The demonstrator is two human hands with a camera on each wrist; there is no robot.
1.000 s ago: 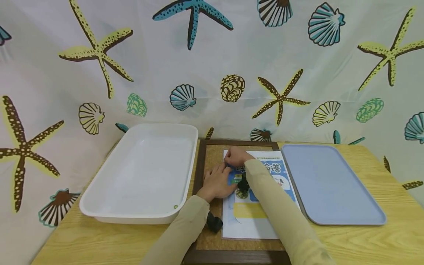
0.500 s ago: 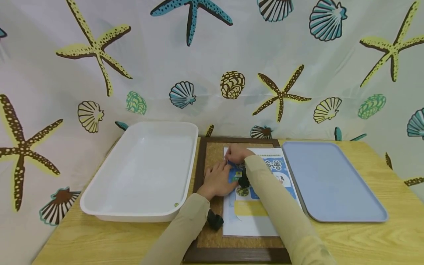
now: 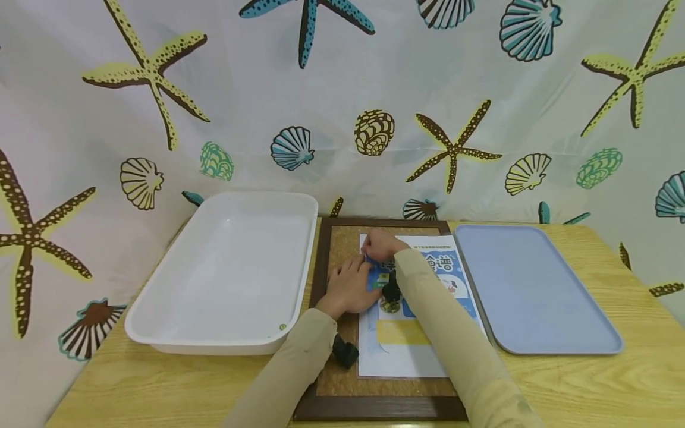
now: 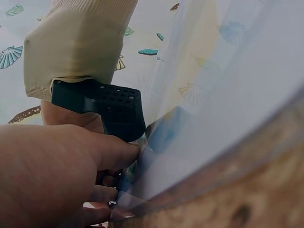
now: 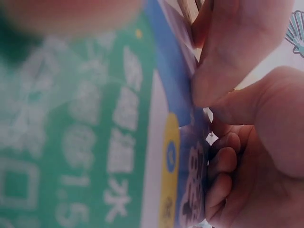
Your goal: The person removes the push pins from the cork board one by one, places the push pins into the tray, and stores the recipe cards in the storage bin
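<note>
From the head camera I see one cork board point(image 3: 342, 249) with a dark wooden frame lying flat on the pale wood-grain table point(image 3: 615, 380). One glossy printed sheet point(image 3: 412, 351), white with blue, yellow and green blocks, lies on the cork toward the board's right side. My left hand point(image 3: 350, 288) lies flat, fingers straight, across the sheet's left edge near the board's far end. My right hand point(image 3: 381, 246) sits just beyond it at the sheet's far left corner, fingers curled down onto the paper. Left of the board stands one deep white plastic tub point(image 3: 160, 315) with rounded corners; a small green speck lies in its near corner. Right of the board lies one shallow, matte, pale blue tray point(image 3: 535, 297). Behind the board hangs a curtain printed with starfish and shells.

From the left wrist camera, the left hand point(image 4: 52, 175) fills the lower left, fingertips against the sheet point(image 4: 228, 109), which rises as a smooth, shiny curve above the grainy cork point(image 4: 266, 199).

From the right wrist camera, the right hand point(image 5: 247, 123) has thumb and fingers closed together on the edge of the sheet point(image 5: 109, 142), pinching it; green and blue print is blurred close to the lens.
</note>
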